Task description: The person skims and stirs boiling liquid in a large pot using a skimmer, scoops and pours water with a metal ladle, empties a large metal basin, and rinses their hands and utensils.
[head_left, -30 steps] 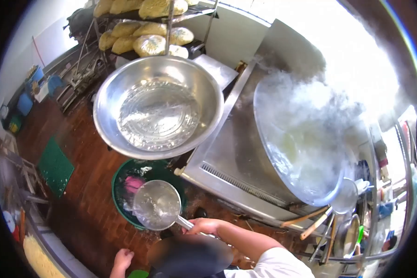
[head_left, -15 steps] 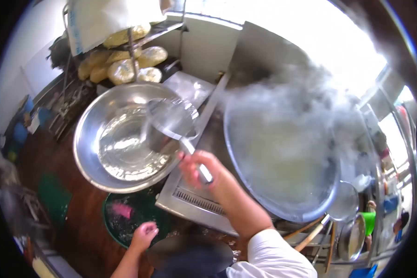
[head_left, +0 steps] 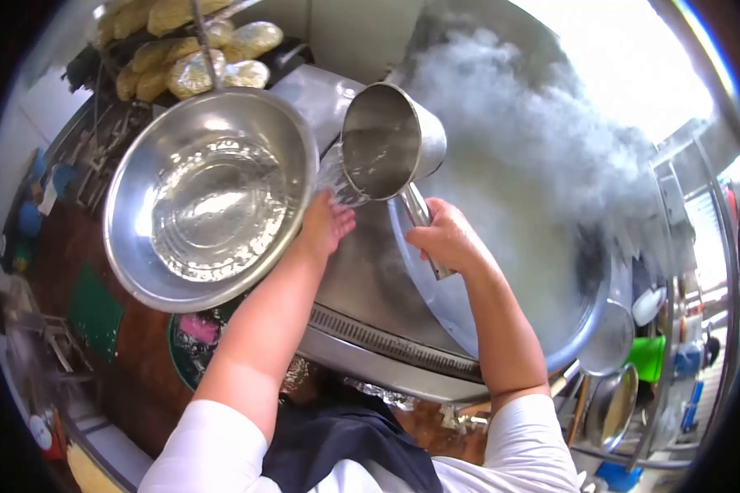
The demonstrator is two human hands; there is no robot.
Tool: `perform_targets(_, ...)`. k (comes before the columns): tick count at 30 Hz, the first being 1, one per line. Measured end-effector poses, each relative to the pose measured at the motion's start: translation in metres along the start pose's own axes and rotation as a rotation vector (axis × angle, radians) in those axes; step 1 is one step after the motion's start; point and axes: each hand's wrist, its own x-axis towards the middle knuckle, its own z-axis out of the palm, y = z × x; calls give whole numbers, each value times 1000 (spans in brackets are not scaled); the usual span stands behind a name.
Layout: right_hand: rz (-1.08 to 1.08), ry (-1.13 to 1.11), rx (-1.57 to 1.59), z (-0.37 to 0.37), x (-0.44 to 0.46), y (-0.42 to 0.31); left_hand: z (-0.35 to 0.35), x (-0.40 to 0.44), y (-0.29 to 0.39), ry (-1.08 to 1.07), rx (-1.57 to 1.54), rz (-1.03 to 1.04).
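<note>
The steel dipper (head_left: 432, 140) — deep, shiny and round-mouthed — is tipped above the bench (head_left: 358, 271), between the wide steel basin (head_left: 125, 234) and the steaming vat (head_left: 582, 349). Water (head_left: 334, 174) spills from it. The right hand (head_left: 452, 238) is clamped round its handle (head_left: 418, 207); the left hand (head_left: 324, 226), fingers loosely open, is beside the basin's rim, near the stream.

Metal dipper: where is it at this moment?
In the head view, the metal dipper is near the upper middle, held tilted in the right hand, between the steel basin and the steaming pan.
</note>
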Motion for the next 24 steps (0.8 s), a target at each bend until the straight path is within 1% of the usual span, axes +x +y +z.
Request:
perform_targets(1,19,6,-11,-4,-9,4,-3,31,-10,-25,-67,24)
perform_targets(3,30,-5,0,-10,-24,18,-2,45,-21,12,-104,39)
perform_targets(5,3,-46,148,-5,-30,40,-1,32,-17,131,-39,29)
perform_targets(6,-17,-60,243,-1,-33,46,-8,31,-13,96,-19,-17)
perform_targets(7,3,-80,331,1,-40,44,-19,26,-12,1,10,-102)
perform_targets(9,11,-131,508,19,-51,43,-52,14,-10,-399,128,-371)
perform_targets(10,-10,-161,597,31,-53,45,-61,-3,-7,-553,208,-450)
perform_targets(11,-15,-209,683,42,-56,47,-62,-29,-4,-583,303,-448)
perform_targets(12,-24,-262,769,53,-58,47,-44,-69,3,-505,379,-388)
perform_targets(13,-118,-314,922,68,-58,46,-19,-108,5,-424,451,-324)
perform_targets(14,-210,-377,1074,85,-58,47,-1,-133,1,-448,425,-275)
perform_targets(15,-208,-468,979,108,-50,65,14,-154,-4,-464,396,-222)
perform_targets(16,-210,-538,1027,127,-49,70,17,-165,-5,-479,364,-162)
perform_targets(18,-227,-557,844,142,-43,81,-13,-156,-19,-333,666,-39)
perform_targets(19,-347,-558,770,148,-35,89,-27,-155,-29,-286,599,-12)
perform_targets(20,-473,-563,706,156,-25,102,-36,-155,-31,-253,725,-13)
perform_targets(21,-69,-763,856,169,-9,126,-58,-147,-43,-211,766,96)
perform_targets(22,97,-708,990,178,3,136,-66,-148,-43,-123,851,122)
perform_targets(23,316,-540,1095,177,6,112,-91,-134,-50,-145,1120,410)
perform_targets(24,374,-495,1337,207,33,138,-79,-149,-34,-98,1196,394)
